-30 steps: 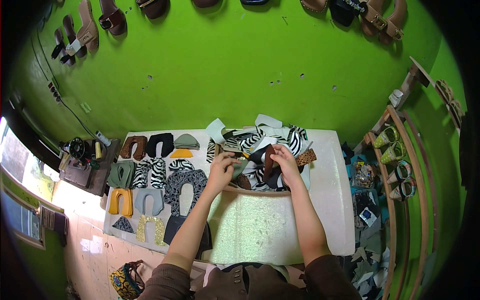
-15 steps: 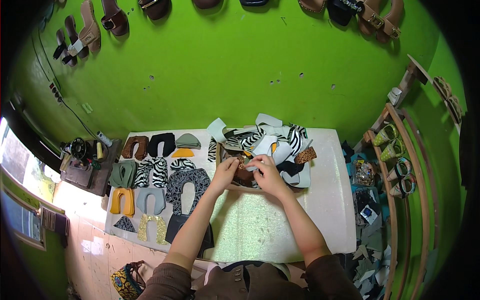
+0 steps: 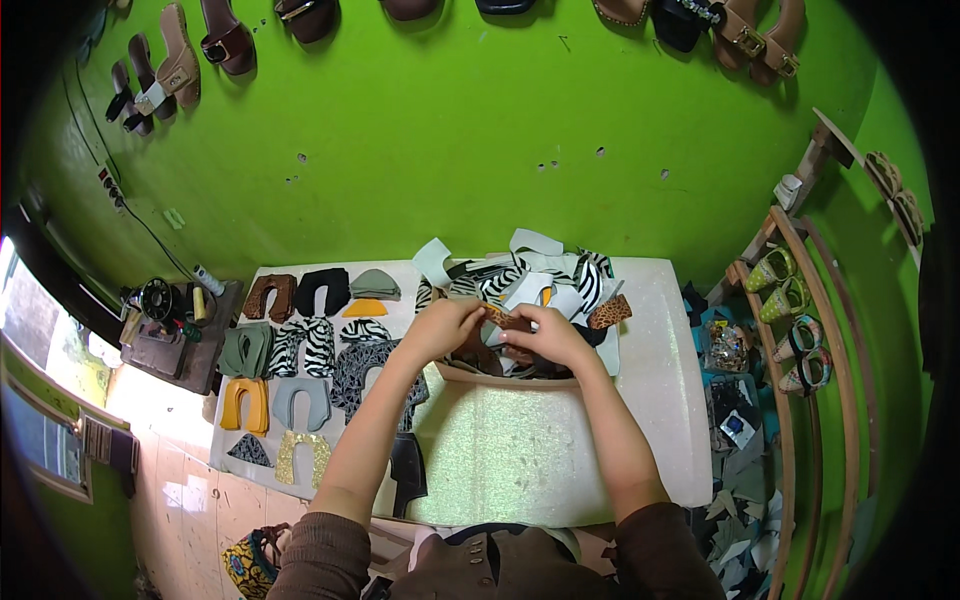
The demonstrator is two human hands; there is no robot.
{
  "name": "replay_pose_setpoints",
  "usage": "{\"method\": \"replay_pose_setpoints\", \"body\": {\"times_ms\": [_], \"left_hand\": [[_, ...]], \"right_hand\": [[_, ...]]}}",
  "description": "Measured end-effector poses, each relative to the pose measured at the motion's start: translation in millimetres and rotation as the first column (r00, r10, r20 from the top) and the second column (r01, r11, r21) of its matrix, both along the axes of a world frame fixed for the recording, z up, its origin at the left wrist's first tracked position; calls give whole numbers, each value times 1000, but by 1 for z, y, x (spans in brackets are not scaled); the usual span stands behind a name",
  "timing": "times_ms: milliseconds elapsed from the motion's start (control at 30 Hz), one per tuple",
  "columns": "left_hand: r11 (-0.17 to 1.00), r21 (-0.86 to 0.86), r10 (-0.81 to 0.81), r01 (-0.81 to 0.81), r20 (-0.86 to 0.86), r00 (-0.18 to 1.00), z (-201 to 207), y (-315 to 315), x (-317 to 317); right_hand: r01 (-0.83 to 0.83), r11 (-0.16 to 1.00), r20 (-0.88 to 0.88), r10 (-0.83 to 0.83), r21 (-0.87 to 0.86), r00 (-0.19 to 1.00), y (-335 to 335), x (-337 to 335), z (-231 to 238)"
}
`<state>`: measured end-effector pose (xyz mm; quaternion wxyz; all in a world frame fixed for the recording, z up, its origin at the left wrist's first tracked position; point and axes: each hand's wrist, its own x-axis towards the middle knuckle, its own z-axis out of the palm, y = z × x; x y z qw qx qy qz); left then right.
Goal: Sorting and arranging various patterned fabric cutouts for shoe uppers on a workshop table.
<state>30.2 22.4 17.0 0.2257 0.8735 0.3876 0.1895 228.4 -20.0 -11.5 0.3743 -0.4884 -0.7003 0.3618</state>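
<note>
My left hand (image 3: 445, 328) and my right hand (image 3: 550, 338) are both above the near part of a box (image 3: 505, 381) heaped with cut material pieces. Between them they pinch a small brown leopard-print piece (image 3: 507, 319). White and zebra-striped scraps (image 3: 525, 288) spill over the far edge of the box. A separate leopard-print scrap (image 3: 612, 312) lies on the pile to the right of my right hand. My palms and fingers hide part of the held piece and of the box's contents.
Sorted stacks of U-shaped pieces lie on the table's left, among them yellow (image 3: 246, 404), grey (image 3: 301, 402) and zebra (image 3: 302, 345) ones. A sewing machine (image 3: 158, 300) stands beyond. To the right are a wooden rack (image 3: 790, 420) with sandals and a scrap heap (image 3: 735, 520).
Both hands have risen slightly away from me, bringing the leopard-print piece up over the pile. My left forearm has shifted left, covering more of the dark patterned piece.
</note>
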Motion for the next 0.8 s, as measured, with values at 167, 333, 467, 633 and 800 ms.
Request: {"method": "replay_pose_setpoints", "body": {"times_ms": [167, 333, 467, 633, 800], "left_hand": [[954, -300, 74, 14, 278, 958, -26, 6, -1], [822, -563, 314, 91, 580, 752, -43, 12, 2], [770, -637, 468, 29, 596, 653, -44, 18, 1], [806, -592, 463, -15, 614, 639, -55, 22, 4], [647, -737, 440, 195, 570, 693, -64, 16, 44]], "right_hand": [[159, 987, 0, -159, 30, 987, 8, 5, -5], [347, 934, -58, -343, 85, 937, 15, 1, -21], [373, 927, -37, -372, 46, 928, 22, 15, -38], [412, 763, 374, -618, 499, 692, 22, 43, -20], [312, 876, 791, -471, 368, 389, 18, 85, -34]]}}
